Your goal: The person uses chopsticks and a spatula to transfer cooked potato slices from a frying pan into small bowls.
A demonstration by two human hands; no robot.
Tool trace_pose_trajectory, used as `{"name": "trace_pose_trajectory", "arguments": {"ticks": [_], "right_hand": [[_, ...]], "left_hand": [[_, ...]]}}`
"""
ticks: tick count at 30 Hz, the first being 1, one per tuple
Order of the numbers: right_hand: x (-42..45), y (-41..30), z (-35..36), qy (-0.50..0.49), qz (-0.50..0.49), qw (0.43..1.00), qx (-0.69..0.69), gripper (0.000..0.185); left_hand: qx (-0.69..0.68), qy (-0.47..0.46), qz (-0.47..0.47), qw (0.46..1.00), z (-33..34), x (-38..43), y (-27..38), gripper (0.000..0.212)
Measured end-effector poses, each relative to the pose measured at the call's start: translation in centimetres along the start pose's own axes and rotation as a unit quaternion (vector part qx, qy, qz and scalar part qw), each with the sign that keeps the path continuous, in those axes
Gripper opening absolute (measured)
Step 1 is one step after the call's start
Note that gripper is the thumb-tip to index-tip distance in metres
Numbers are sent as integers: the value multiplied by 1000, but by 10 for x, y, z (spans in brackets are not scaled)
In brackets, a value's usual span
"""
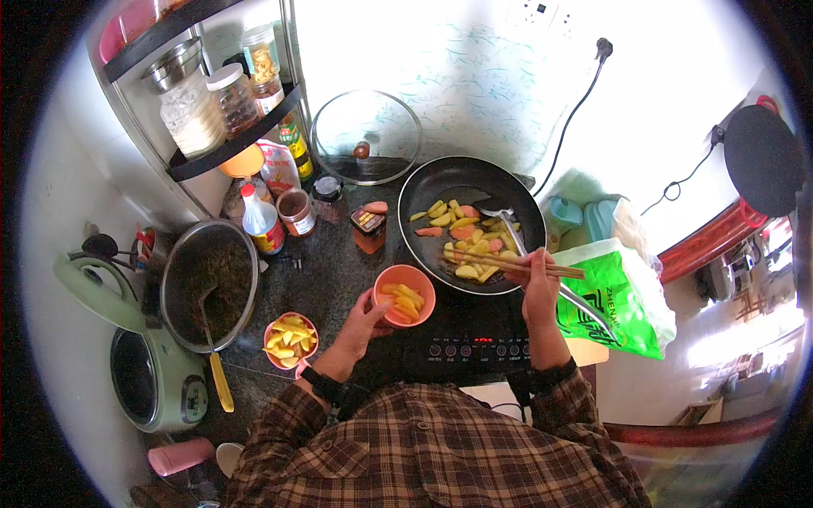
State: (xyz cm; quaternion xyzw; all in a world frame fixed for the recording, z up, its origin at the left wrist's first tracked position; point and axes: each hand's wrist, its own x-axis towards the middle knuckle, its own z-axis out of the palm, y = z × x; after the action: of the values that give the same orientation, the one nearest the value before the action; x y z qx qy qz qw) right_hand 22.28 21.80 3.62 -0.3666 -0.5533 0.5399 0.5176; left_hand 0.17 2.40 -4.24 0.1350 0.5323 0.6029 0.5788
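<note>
My left hand (364, 322) grips an orange bowl (386, 274) by its side, with several yellow potato wedges (406, 303) inside. Wooden chopsticks (489, 258) are in my right hand (538, 282), their tips among the food in a black frying pan (438, 174). Potato wedges (441, 220) and pinkish-orange slices (463, 232) lie in the pan. A metal spatula (513, 233) rests in it too, its handle passing behind my right hand. Below the pan is an induction cooktop (457, 365) with red lights lit. A pink cup (269, 359) of cut wedges stands to the left.
At left are a large metal pot (253, 305) with a yellow-handled ladle (221, 387) and an open green rice cooker (171, 368). Bottles and jars (296, 213) stand behind. A glass lid (336, 127) leans on the wall. A green bag (625, 298) sits right of the pan.
</note>
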Motion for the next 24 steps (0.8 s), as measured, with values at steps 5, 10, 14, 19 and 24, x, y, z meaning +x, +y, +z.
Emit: {"name": "trace_pose_trajectory", "arguments": {"ticks": [5,10,14,19,24], "right_hand": [[8,28,13,12,-11,999,-49,20],[7,39,17,12,-54,996,-69,19],[3,10,13,17,-97,992,-79,21],[-22,-16,11,-31,-11,998,48,22],[-39,-27,6,-98,37,994,44,25]], "left_hand": [[6,-1,-9,1000,0,2,-5,62],[5,11,6,1000,2,2,-5,60],[0,8,9,1000,-1,0,-6,60],[-1,10,8,1000,5,1,-5,59],[-3,-7,10,1000,4,3,-4,57]]}}
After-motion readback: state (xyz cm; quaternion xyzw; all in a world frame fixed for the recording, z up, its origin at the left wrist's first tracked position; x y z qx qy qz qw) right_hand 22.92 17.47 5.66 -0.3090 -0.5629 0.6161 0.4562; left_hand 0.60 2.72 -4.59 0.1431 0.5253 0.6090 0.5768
